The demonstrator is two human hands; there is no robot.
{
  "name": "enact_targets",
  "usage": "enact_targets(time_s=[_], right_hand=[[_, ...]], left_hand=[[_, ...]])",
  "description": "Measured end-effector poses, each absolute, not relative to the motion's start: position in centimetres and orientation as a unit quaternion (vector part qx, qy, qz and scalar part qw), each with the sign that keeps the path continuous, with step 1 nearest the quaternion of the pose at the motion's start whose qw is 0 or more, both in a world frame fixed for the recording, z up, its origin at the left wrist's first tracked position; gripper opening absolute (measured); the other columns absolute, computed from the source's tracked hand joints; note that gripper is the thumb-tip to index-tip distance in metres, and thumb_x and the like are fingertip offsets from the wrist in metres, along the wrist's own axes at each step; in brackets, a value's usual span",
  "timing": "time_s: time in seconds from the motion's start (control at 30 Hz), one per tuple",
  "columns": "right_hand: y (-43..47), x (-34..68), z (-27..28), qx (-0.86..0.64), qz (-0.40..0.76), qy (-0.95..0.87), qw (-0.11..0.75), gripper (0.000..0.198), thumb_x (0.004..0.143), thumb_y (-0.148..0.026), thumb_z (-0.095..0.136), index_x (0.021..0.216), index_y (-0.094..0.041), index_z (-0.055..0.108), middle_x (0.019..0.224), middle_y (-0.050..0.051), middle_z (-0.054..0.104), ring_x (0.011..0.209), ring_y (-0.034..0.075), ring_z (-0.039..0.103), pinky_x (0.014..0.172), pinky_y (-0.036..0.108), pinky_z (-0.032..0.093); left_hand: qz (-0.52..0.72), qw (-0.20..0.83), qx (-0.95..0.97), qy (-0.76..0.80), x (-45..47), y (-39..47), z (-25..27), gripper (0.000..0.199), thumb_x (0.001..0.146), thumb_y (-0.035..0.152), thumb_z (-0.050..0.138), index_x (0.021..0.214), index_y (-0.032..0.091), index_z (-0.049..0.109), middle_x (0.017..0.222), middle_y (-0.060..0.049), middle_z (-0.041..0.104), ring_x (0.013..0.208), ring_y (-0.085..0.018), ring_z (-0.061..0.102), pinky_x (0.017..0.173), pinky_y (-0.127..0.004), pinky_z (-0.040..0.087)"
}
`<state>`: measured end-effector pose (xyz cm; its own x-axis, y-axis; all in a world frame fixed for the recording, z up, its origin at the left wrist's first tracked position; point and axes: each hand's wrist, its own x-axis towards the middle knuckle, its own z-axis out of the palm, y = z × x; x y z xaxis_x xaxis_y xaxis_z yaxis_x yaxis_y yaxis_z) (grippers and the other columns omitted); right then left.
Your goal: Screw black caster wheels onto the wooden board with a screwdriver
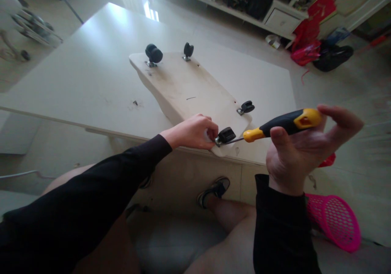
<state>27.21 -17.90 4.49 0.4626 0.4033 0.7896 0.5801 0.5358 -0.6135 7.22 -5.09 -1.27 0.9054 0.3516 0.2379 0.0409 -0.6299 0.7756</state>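
Observation:
A pale board [195,82] lies on the table with black caster wheels on its upper face. At its near end, my left hand [195,132] has its fingers curled closed against the metal base of the nearest caster [226,135]; whatever they pinch is hidden. My right hand [293,151] holds a yellow-and-black screwdriver [279,124] by the handle, thumb below and fingers around its end. The screwdriver's shaft reaches left to that caster's base. Another caster [247,107] stands on the board's right edge, and two more, one a caster [153,54], are at the far end.
The white table [91,58] carries some small dark bits [135,102] left of the board. A pink mesh basket [336,221] is at lower right. Red bags [305,45] and a black bag [332,58] lie on the floor by a white cabinet [281,21].

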Motion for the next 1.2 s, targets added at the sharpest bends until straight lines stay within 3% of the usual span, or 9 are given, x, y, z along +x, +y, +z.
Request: enact_targets(time_s=[0.17,0.33,0.47,0.63,0.77,0.87,1.1,1.2], right_hand=[[-18.1,26.7,4.4,-0.474,0.009,-0.513,0.716,0.057,0.071,-0.04,0.096,0.12,-0.034,0.068,0.12,-0.001,0.057,0.102,0.019,0.07,0.094,0.044,0.068],[-18.4,25.8,4.7,-0.471,0.079,-0.502,0.721,0.045,0.08,-0.034,0.082,0.123,-0.039,0.072,0.115,-0.001,0.067,0.115,0.028,0.076,0.093,0.053,0.07],[-18.5,26.2,4.7,-0.47,0.064,-0.506,0.72,0.041,0.082,-0.036,0.081,0.123,-0.039,0.073,0.118,0.0,0.069,0.111,0.026,0.077,0.092,0.051,0.07],[-18.5,27.0,4.5,-0.475,0.034,-0.53,0.701,0.058,0.069,-0.034,0.095,0.122,-0.039,0.071,0.114,-0.003,0.064,0.096,0.016,0.07,0.087,0.036,0.069],[-18.2,26.3,4.7,-0.454,0.054,-0.51,0.729,0.039,0.081,-0.039,0.083,0.118,-0.036,0.072,0.114,0.0,0.065,0.111,0.023,0.073,0.103,0.053,0.066],[-18.3,25.8,4.8,-0.463,0.081,-0.493,0.732,0.038,0.082,-0.034,0.08,0.118,-0.035,0.069,0.114,0.0,0.066,0.115,0.027,0.074,0.102,0.059,0.066],[-18.4,26.7,4.7,-0.476,0.025,-0.491,0.729,0.055,0.066,-0.032,0.097,0.113,-0.034,0.071,0.112,-0.004,0.062,0.095,0.016,0.07,0.097,0.042,0.068],[-18.3,26.8,4.5,-0.472,0.009,-0.497,0.729,0.052,0.066,-0.038,0.097,0.112,-0.035,0.072,0.111,-0.003,0.063,0.092,0.015,0.069,0.094,0.04,0.069]], left_hand=[[0.173,0.386,0.903,0.079,7.1,-5.0,-1.4,0.009,0.075,0.022,0.084,0.083,0.022,0.081,0.082,-0.002,0.077,0.085,-0.02,0.069,0.09,-0.036,0.049],[0.132,0.309,0.941,0.043,6.7,-5.0,-1.3,0.026,0.076,0.038,0.092,0.097,0.025,0.082,0.098,-0.004,0.077,0.1,-0.024,0.067,0.095,-0.039,0.041],[0.127,0.241,0.962,0.019,6.5,-5.3,-1.6,0.026,0.078,0.029,0.09,0.101,0.024,0.079,0.106,-0.007,0.076,0.104,-0.025,0.064,0.094,-0.039,0.037],[0.147,0.211,0.966,0.023,6.6,-5.8,-1.9,0.021,0.081,0.014,0.077,0.099,0.023,0.076,0.102,-0.005,0.074,0.1,-0.024,0.063,0.091,-0.039,0.036],[0.138,0.22,0.965,0.027,6.7,-5.8,-1.8,0.014,0.08,0.016,0.075,0.092,0.023,0.075,0.098,-0.005,0.074,0.098,-0.023,0.062,0.091,-0.039,0.036],[0.133,0.224,0.965,0.031,6.8,-5.7,-1.8,0.013,0.079,0.017,0.076,0.09,0.023,0.075,0.098,-0.005,0.075,0.099,-0.024,0.062,0.092,-0.04,0.036],[0.137,0.229,0.963,0.031,6.9,-5.8,-1.9,0.013,0.079,0.017,0.078,0.09,0.023,0.075,0.097,-0.005,0.074,0.099,-0.024,0.061,0.093,-0.039,0.036],[0.138,0.227,0.964,0.029,6.9,-5.9,-1.8,0.011,0.08,0.018,0.077,0.089,0.022,0.074,0.097,-0.006,0.073,0.098,-0.023,0.061,0.091,-0.039,0.036]])
